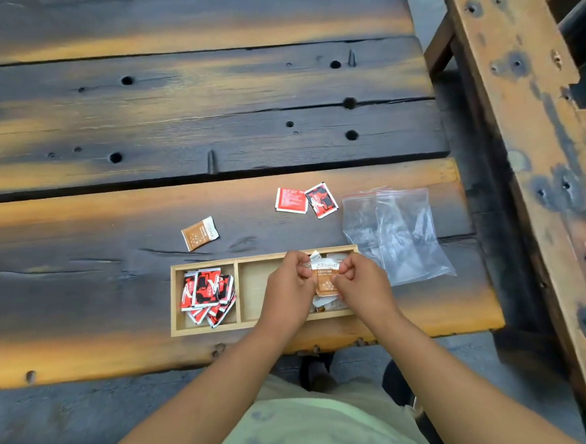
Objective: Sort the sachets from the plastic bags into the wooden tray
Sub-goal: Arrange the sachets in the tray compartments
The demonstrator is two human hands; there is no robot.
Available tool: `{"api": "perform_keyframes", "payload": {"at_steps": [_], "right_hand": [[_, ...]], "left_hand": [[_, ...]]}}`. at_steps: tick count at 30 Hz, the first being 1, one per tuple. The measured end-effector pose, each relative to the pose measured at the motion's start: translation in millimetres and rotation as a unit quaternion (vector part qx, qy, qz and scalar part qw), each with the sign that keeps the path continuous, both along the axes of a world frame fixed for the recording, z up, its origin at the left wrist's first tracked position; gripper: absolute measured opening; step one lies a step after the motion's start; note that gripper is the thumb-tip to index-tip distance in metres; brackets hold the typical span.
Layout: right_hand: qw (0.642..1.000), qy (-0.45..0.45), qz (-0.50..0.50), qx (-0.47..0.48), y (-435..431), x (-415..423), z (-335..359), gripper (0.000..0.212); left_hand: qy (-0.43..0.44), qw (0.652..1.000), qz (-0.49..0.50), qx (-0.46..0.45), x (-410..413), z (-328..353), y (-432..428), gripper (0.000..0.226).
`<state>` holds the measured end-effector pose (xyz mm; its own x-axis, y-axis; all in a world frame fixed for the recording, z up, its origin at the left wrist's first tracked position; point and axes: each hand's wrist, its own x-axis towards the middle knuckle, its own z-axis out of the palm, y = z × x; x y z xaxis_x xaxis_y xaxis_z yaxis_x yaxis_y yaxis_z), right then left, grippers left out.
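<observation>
A wooden tray [238,292] with two compartments lies near the table's front edge. Its left compartment holds several red-and-black sachets [207,294]. Over the right compartment, my left hand [287,289] and my right hand [364,284] together grip a small stack of brown-and-white sachets [325,278]. More brown sachets lie under it, mostly hidden. One brown sachet [199,233] lies loose behind the tray. Two red sachets [291,200] [321,200] lie farther back. Empty clear plastic bags [395,232] rest to the right of the tray.
The table is dark, weathered planks [193,125] with holes and gaps. A wooden bench [533,138] runs along the right side. My lap and a shoe show below the table's front edge.
</observation>
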<state>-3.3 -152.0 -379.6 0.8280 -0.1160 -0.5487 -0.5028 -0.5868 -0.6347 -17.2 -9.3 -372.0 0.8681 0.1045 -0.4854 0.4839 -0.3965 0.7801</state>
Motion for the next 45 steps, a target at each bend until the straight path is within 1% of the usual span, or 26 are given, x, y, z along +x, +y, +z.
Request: {"api": "perform_keyframes", "payload": {"at_steps": [3, 6, 8, 10, 12, 15, 17, 19, 22, 25, 28, 31, 33, 35, 38, 41, 45], "right_hand": [[0.998, -0.016, 0.028, -0.049, 0, 0, -2, 0.014], [0.994, -0.027, 0.058, -0.09, -2, 1, -3, 0.016], [0.99, -0.027, 0.074, -0.114, -3, 1, -3, 0.016], [0.987, -0.027, 0.085, -0.131, -4, 1, -2, 0.015], [0.987, -0.029, 0.087, -0.135, -4, 2, -1, 0.018], [0.987, -0.025, 0.085, -0.135, -3, 4, 3, 0.022], [0.989, -0.024, 0.075, -0.123, -1, 8, 6, 0.02], [0.992, -0.027, 0.072, -0.097, 7, 15, 10, 0.018], [0.994, -0.036, 0.092, -0.054, 32, 30, 17, 0.012], [0.99, -0.049, 0.131, -0.029, 69, 48, 20, 0.009], [0.984, -0.059, 0.17, -0.01, 111, 68, 16, 0.008], [0.976, -0.045, 0.211, -0.007, 151, 85, 6, 0.008], [0.972, -0.032, 0.23, -0.018, 172, 94, -3, 0.006], [0.965, -0.019, 0.257, -0.043, 188, 102, -14, 0.011], [0.955, -0.012, 0.284, -0.082, 205, 112, -25, 0.023], [0.951, -0.029, 0.291, -0.105, 217, 121, -31, 0.029], [0.945, -0.045, 0.301, -0.121, 230, 126, -35, 0.03]], "left_hand": [[-0.034, 0.997, -0.05, 0.038, -3, -1, -2, 0.023], [-0.081, 0.987, -0.113, 0.085, -8, -4, 0, 0.023], [-0.092, 0.979, -0.15, 0.103, -11, -7, 1, 0.027], [-0.087, 0.978, -0.16, 0.105, -12, -9, 1, 0.028], [-0.078, 0.983, -0.139, 0.094, -10, -8, 1, 0.026], [-0.046, 0.994, -0.08, 0.056, -4, -5, 4, 0.021], [-0.02, 0.999, -0.041, 0.022, -1, -2, 10, 0.019], [-0.013, 1.0, -0.019, 0.003, 3, 1, 22, 0.017], [-0.019, 1.0, -0.001, -0.003, 11, 5, 50, 0.015], [-0.026, 0.998, 0.047, -0.018, 21, 5, 84, 0.014], [-0.035, 0.994, 0.099, -0.012, 35, 3, 122, 0.018], [-0.027, 0.991, 0.13, 0.013, 51, -6, 160, 0.017], [-0.018, 0.991, 0.122, 0.043, 61, -14, 183, 0.014], [0.013, 0.993, 0.096, 0.061, 71, -24, 203, 0.014], [0.063, 0.992, 0.055, 0.097, 81, -40, 224, 0.026], [0.052, 0.989, 0.017, 0.134, 87, -46, 232, 0.035], [0.023, 0.985, -0.048, 0.166, 90, -50, 231, 0.039]]}}
